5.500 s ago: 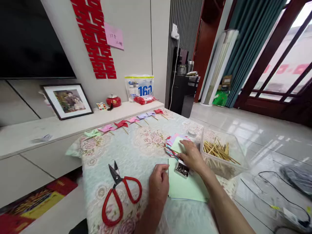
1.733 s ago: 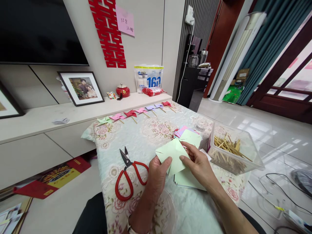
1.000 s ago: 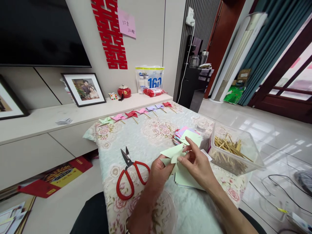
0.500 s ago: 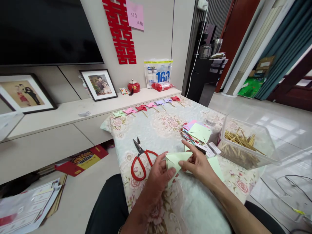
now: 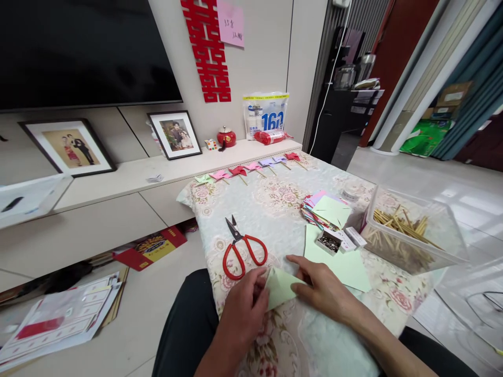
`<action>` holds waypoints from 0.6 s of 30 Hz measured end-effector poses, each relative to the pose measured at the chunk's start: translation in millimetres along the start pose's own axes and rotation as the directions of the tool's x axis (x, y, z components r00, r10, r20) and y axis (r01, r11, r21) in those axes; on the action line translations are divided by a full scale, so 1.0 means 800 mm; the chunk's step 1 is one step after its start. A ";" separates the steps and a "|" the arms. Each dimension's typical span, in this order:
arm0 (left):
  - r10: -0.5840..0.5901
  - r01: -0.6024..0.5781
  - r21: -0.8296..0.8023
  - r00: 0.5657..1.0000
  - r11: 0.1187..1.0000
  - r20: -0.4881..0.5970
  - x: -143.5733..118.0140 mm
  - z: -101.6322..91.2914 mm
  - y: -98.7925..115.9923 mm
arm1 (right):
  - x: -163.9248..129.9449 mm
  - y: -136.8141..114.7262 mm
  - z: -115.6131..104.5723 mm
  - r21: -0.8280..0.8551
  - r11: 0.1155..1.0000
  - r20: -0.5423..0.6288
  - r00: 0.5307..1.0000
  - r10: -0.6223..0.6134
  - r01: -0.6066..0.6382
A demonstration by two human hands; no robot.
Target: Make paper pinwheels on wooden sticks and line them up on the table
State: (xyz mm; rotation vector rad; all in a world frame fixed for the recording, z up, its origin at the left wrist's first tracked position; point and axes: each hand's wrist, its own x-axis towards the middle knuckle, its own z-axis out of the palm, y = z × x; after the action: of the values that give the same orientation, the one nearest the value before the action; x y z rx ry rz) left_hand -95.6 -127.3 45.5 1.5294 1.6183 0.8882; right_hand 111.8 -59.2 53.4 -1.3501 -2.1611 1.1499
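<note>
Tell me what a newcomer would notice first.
Likely the red-handled scissors, blades apart, on the left side of the tablecloth. Pinwheels lined along the far edge come next, then the red cutout high on the wall. Nearest, the left hand and right hand hold pale green paper.

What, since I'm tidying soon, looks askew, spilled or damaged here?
The loose papers on the floor lie in a skewed, overlapping heap, and the scissors lie open on the table, just beyond the left hand. No spill or damage stands out; the small metal pieces seem to sit in their open box.
</note>
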 end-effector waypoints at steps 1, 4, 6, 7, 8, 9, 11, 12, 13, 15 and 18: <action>0.077 -0.068 0.126 0.995 0.990 -0.066 -0.001 0.000 -0.004 | 0.000 0.000 0.001 -0.029 1.000 0.010 1.000 0.000 0.000; 0.345 -0.196 0.528 0.917 0.826 -0.200 0.001 0.001 -0.019 | 0.001 0.001 0.003 -0.066 0.998 0.029 1.000 -0.001 0.003; 0.449 -0.197 0.715 0.875 0.670 -0.180 0.007 0.000 -0.025 | 0.002 0.002 0.003 -0.071 0.997 0.034 0.999 -0.007 0.010; 0.472 -0.190 0.777 0.868 0.600 -0.152 0.011 -0.001 -0.027 | 0.003 0.002 0.003 -0.070 0.997 0.037 0.999 -0.011 0.013; 0.480 -0.184 0.820 0.869 0.542 -0.122 0.014 -0.003 -0.028 | 0.004 0.002 0.002 -0.067 0.998 0.039 0.999 -0.014 0.016; 0.479 -0.182 0.849 0.873 0.497 -0.093 0.018 -0.007 -0.028 | 0.004 0.002 0.002 -0.065 0.998 0.040 0.999 -0.017 0.019; 0.460 -0.181 0.872 0.886 0.454 -0.055 0.027 -0.018 -0.030 | 0.005 0.000 0.003 -0.059 0.998 0.031 0.999 -0.020 0.022; 0.450 -0.190 0.878 0.893 0.439 -0.032 0.032 -0.026 -0.033 | 0.005 0.000 0.004 -0.055 0.998 0.023 1.000 -0.019 0.020; 0.435 -0.191 0.879 0.900 0.436 -0.020 0.037 -0.035 -0.036 | 0.006 -0.001 0.005 -0.051 0.999 0.013 1.000 -0.015 0.015; 0.390 -0.144 0.878 0.919 0.457 -0.052 0.045 -0.053 -0.044 | 0.007 -0.003 0.010 -0.041 0.999 -0.009 1.000 -0.002 0.001; 0.403 -0.083 0.888 0.907 0.453 -0.121 0.045 -0.068 -0.050 | 0.008 -0.006 0.019 -0.044 0.999 -0.054 0.998 0.017 -0.019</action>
State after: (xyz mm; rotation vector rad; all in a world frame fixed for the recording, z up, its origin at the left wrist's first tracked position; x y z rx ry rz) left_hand -163.4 -93.9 36.3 2.4846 2.3292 0.4184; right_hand 95.9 -61.4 47.0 -1.4061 -2.1528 1.0657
